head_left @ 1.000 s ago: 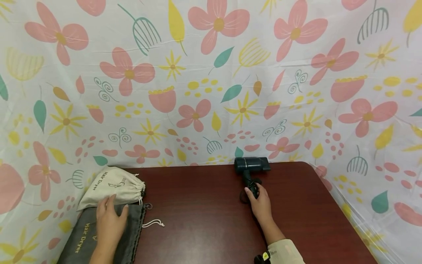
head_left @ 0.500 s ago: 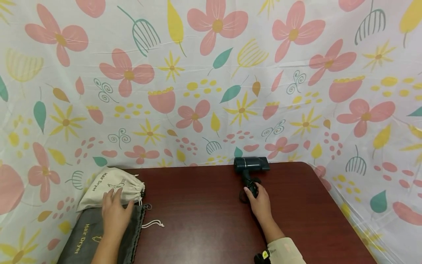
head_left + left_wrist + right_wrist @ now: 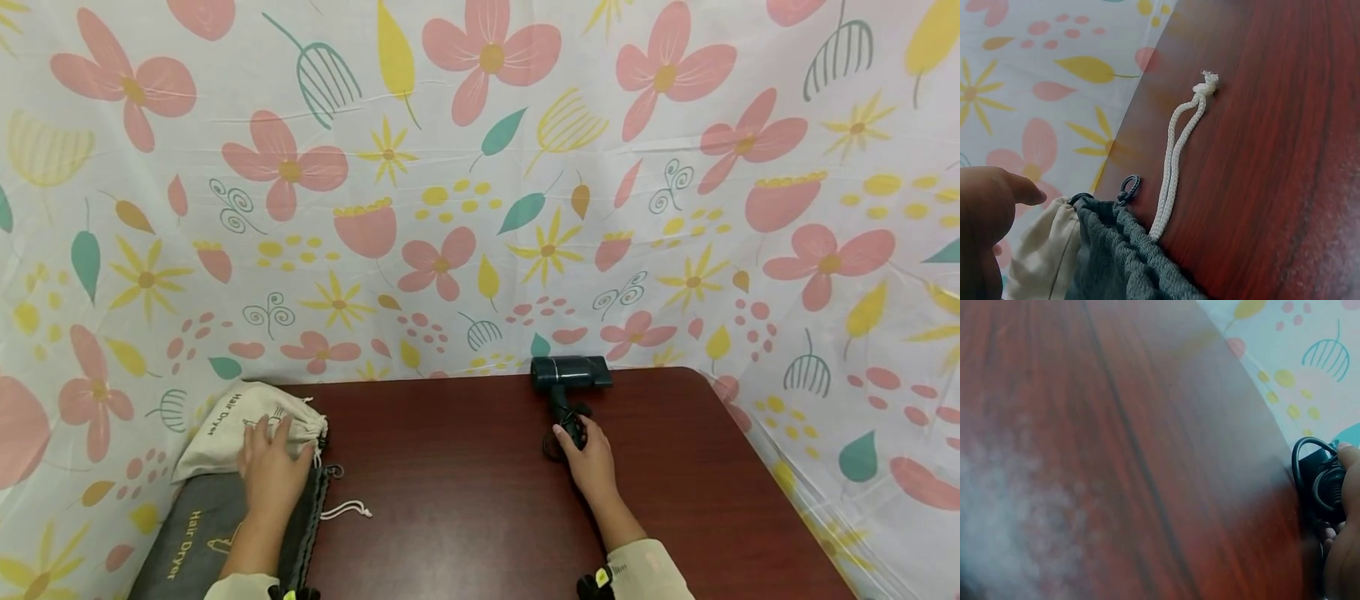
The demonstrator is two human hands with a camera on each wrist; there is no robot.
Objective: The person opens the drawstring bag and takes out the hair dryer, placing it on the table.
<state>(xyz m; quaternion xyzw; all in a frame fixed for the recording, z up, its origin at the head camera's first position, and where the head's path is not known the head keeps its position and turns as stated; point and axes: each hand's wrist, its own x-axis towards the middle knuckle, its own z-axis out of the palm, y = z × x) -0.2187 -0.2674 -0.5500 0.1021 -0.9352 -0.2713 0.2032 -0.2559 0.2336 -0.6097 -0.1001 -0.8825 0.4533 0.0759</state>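
A dark green hair dryer (image 3: 572, 372) is at the far right of the table, its nozzle pointing right. My right hand (image 3: 594, 468) grips its handle, where the black cord (image 3: 1300, 461) is looped in coils. At the left lies a cream drawstring pouch (image 3: 225, 435) printed "Hair Dryer". A dark grey drawstring pouch (image 3: 197, 510) with gold lettering lies in front of it. My left hand (image 3: 273, 477) is over the two pouches, fingers spread and fingertips at the cream cloth, covering part of its print.
The reddish-brown wooden table (image 3: 435, 492) has a rounded far right corner. A knotted white drawstring (image 3: 1172, 159) trails from the grey pouch onto the wood. A floral-printed curtain (image 3: 450, 208) hangs behind the table and along both sides.
My left hand has shifted forward and to the right, from the grey pouch's upper part toward the neck of the cream pouch. The right hand and hair dryer have stayed in place.
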